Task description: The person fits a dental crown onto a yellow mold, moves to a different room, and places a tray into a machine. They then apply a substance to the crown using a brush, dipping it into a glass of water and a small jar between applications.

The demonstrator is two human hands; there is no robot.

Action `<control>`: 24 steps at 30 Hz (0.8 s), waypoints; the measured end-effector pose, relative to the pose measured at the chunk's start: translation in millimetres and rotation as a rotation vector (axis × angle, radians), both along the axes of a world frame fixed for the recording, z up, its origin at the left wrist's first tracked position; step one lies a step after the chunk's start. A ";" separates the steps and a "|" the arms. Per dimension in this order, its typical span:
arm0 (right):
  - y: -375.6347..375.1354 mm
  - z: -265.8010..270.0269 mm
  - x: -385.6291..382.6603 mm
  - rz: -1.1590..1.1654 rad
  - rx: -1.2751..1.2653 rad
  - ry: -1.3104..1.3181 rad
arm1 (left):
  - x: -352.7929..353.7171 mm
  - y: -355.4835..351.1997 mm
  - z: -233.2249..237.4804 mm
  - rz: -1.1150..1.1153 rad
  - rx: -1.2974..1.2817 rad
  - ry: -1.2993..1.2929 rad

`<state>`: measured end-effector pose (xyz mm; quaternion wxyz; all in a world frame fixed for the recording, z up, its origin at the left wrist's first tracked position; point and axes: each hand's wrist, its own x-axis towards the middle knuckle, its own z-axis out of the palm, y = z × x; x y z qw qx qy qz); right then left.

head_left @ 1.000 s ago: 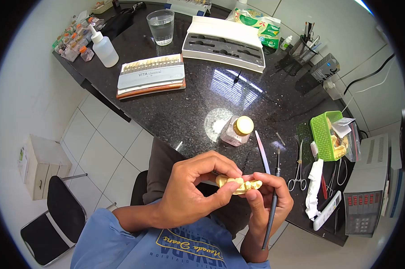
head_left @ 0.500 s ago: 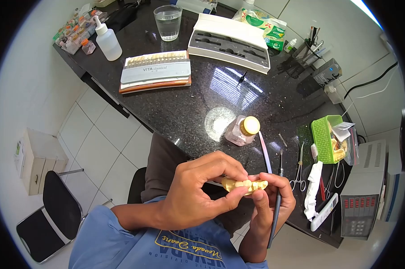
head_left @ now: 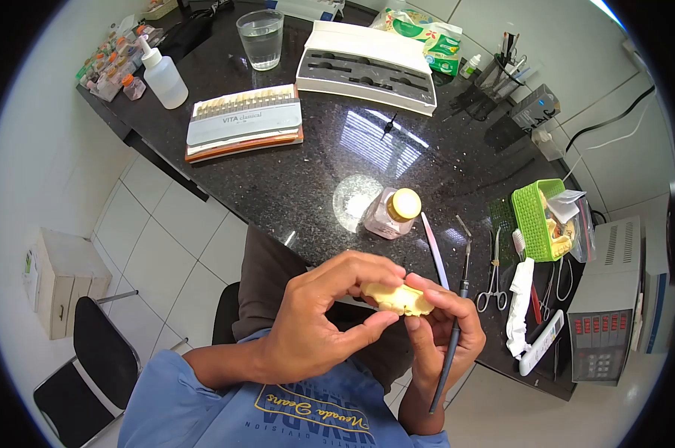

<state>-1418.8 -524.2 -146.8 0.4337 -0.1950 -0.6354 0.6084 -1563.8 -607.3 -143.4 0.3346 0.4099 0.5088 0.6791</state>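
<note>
A pale yellow dental cast (head_left: pixel 394 298) is held between both hands above my lap, at the table's near edge. My left hand (head_left: pixel 315 317) grips its left end, fingers curved over the top and thumb at the lower edge. With its thumb and index finger, my right hand (head_left: pixel 449 328) pinches the right end. A slim dark-handled brush (head_left: pixel 446 369) also rests in my right hand, its metal neck pointing up and away; its fine tip is hard to make out. Just beyond the hands stands a glass jar (head_left: pixel 390 216) with a yellow lid.
A lilac-white tool (head_left: pixel 434 252), scissors-like clamps (head_left: pixel 494 276) and a toothbrush (head_left: pixel 519 243) lie right of the jar. A green basket (head_left: pixel 529 224) stands behind them. Farther back are a shade guide (head_left: pixel 244 127), a water glass (head_left: pixel 261 45) and an open white case (head_left: pixel 367 45).
The dental cast has been turned between the fingers, so its row of teeth no longer faces me and a smoother side shows. The camera view has shifted slightly.
</note>
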 end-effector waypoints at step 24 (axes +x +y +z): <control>10.2 -6.5 41.3 -0.313 0.051 -0.184 | -17.2 4.7 -14.2 0.053 -0.077 0.339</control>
